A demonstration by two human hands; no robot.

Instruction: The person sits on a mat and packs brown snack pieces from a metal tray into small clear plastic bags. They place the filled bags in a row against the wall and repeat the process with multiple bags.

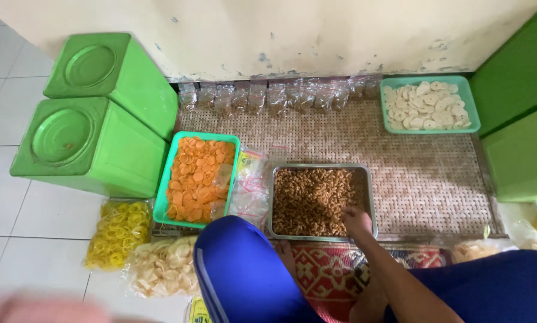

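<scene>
My right hand (357, 220) reaches down into a rectangular metal tray (272, 197) full of small brown fried snacks (310, 200). Its fingers are curled into the snacks at the tray's near right corner. A blurred pinkish shape at the bottom left corner, seemingly my left hand (41, 310), is close to the camera; its fingers cannot be made out. My knees in blue shorts (238, 275) frame the bottom of the view.
Left of the tray stands a green basket of orange crackers (197, 176), with clear plastic bags (249, 185) between them. Far right is a teal basket of white crackers (427, 106). Two green tins (95, 143), bagged yellow rings (116, 230), pale crackers (161, 266) and filled small bags (274, 96) along the wall.
</scene>
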